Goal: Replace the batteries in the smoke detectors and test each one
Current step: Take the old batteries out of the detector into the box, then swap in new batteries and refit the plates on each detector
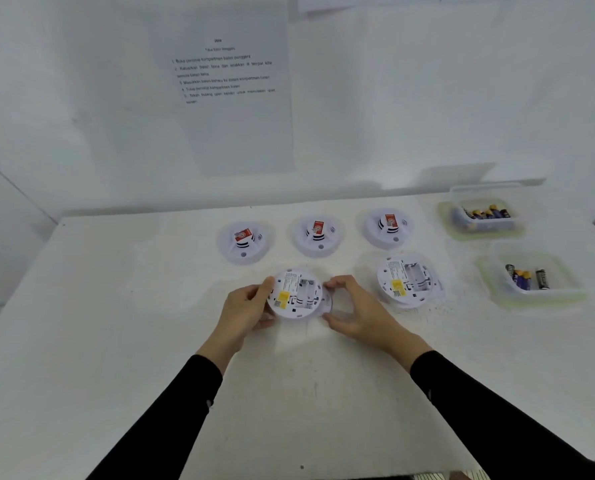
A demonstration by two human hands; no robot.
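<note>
A white smoke detector [295, 294] lies face down at the table's middle, its battery bay showing empty beside a yellow label. My left hand [246, 308] grips its left edge. My right hand [353, 311] holds a thin round cover [326, 301] against the detector's right rim. A second face-down detector [407, 280] with an empty bay rests to the right. Three detectors stand face up in a back row: left [244, 241], middle [318, 234], right [388, 226], each with a red sticker.
Two clear plastic tubs stand at the right: the far tub [452, 220] holds several batteries, the near tub [493, 282] holds a few. A printed instruction sheet [226, 77] hangs on the white wall behind. The white table [116, 323] ends at its left edge.
</note>
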